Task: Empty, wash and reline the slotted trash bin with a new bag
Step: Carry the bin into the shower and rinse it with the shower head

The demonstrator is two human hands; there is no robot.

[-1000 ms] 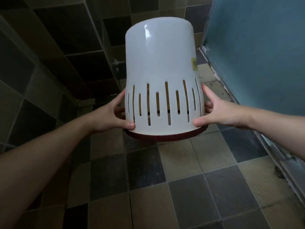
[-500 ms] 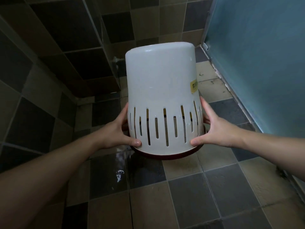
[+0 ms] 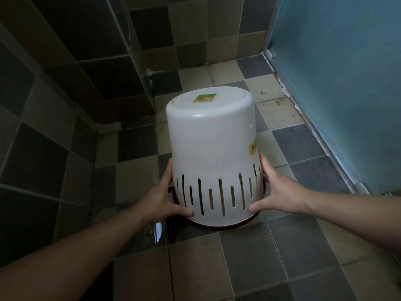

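head view, a tiled washroom corner: we hold the white slotted trash bin [image 3: 211,157] upside down, its dark red rim [image 3: 219,225] just above or touching the floor tiles [image 3: 249,257]; we cannot tell which. a second ago the bin was up near chest height with its side to us; now we have brought it low and the flat base, with its green sticker [image 3: 204,98], tips into sight. our left hand [image 3: 161,198] presses the slotted band from one side with the thumb laid along the front, and our right hand [image 3: 280,190] mirrors it on the other, fingers fairly straight, the bin clamped between both palms. water beads on the white wall and a wet patch [image 3: 155,232] shines on the dark tile beside our left wrist, so we judge the washing done and this the draining step, with relining yet to come. as for contents, nothing shows through the slots but shadow, and no bag is fitted; the inside itself faces the floor and stays hidden. a yellow label [image 3: 252,148] sits on the bin's right flank, and the teal door [image 3: 336,83] stands well to the right.
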